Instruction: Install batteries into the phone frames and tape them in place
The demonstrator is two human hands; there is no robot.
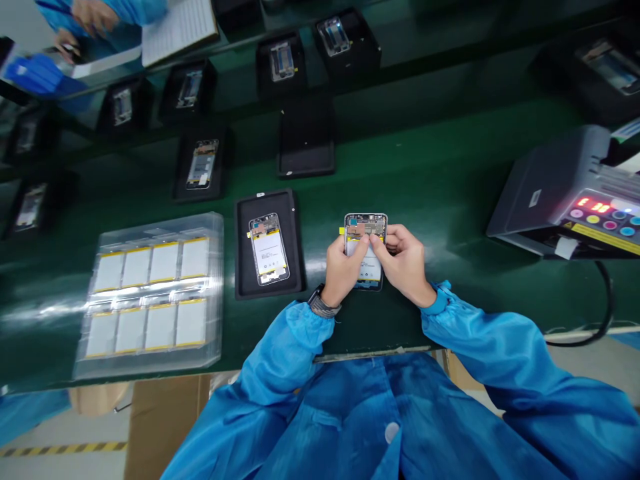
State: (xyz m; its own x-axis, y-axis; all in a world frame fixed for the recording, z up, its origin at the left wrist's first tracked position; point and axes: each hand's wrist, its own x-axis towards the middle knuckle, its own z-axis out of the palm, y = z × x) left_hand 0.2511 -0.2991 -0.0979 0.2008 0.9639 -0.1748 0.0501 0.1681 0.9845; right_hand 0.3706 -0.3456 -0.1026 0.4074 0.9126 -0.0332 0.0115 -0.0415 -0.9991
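Note:
An open phone body (370, 268) with a white battery and exposed circuit board lies upright in front of me on the green table. My left hand (344, 267) grips its left side, and my right hand (406, 265) grips its right side. Both thumbs press close together near the battery's top edge. A yellow tab sticks out at the phone's upper left. Left of my hands, a second open phone (270, 250) with a battery rests slightly tilted in a black tray (296, 280).
At the left, a clear plastic tray (214, 293) holds several white batteries. An unoccupied black tray (306, 150) and several phone-filled trays stand farther back. A grey machine (555, 173) with a red display and black cable is at right. Another person's hands (95, 17) show at top left.

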